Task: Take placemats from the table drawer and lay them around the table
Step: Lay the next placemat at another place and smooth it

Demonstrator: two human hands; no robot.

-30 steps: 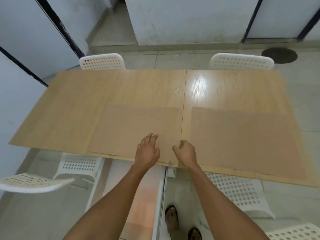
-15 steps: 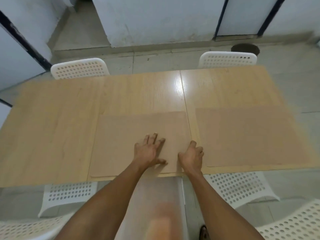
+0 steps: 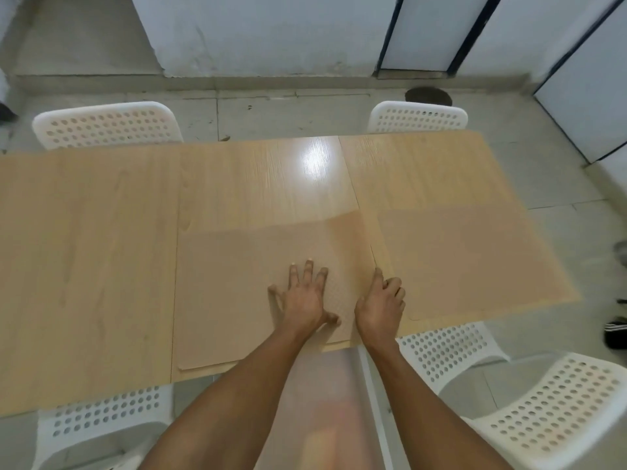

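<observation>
Two tan placemats lie side by side on the near half of the light wooden table (image 3: pixel 84 252). The left placemat (image 3: pixel 234 283) sits in front of me, the right placemat (image 3: pixel 468 262) beyond the table's centre seam. My left hand (image 3: pixel 303 298) presses flat on the left placemat with fingers spread. My right hand (image 3: pixel 381 307) rests at that mat's right edge, index finger straight along the edge, the other fingers curled. Below the table's near edge the open drawer (image 3: pixel 325 412) shows, pale and blurred, between my forearms.
White perforated chairs stand around the table: two at the far side (image 3: pixel 105 125) (image 3: pixel 419 117), one near left (image 3: pixel 98 422), two near right (image 3: pixel 448 351) (image 3: pixel 556 412). A dark floor drain (image 3: pixel 428 96) lies beyond. A black shoe (image 3: pixel 615 335) sits at the right edge.
The view has swung left and down. Both hands slid the left placemat farther onto the table; my left hand now lies flatter with fingers spread wider.
</observation>
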